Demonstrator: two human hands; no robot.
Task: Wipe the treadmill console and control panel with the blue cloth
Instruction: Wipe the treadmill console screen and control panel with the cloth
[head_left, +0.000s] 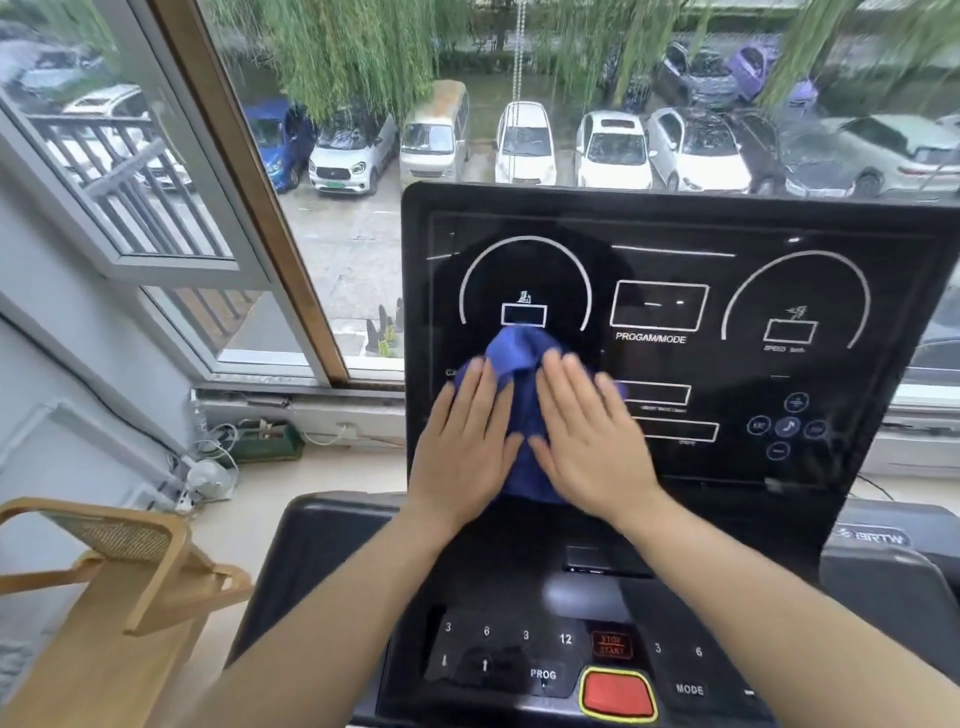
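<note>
The black treadmill console (675, 270) stands upright in front of me, with white dial outlines and a PROGRAM/MODE box. A blue cloth (519, 358) is pressed flat against its lower left area, under the left dial. My left hand (467, 441) lies palm-down on the cloth's left side, fingers spread. On the cloth's right side rests my right hand (587, 441), also flat, fingers extended. Below, the control panel (519, 654) shows number keys, PROG, MODE and a red stop button (617, 695).
A large window (363, 156) behind the console overlooks parked cars. At the lower left stands a wooden chair (119, 582). Cables and a power strip (208, 483) lie on the floor under the sill. A grey treadmill handrail part (883, 566) sits at right.
</note>
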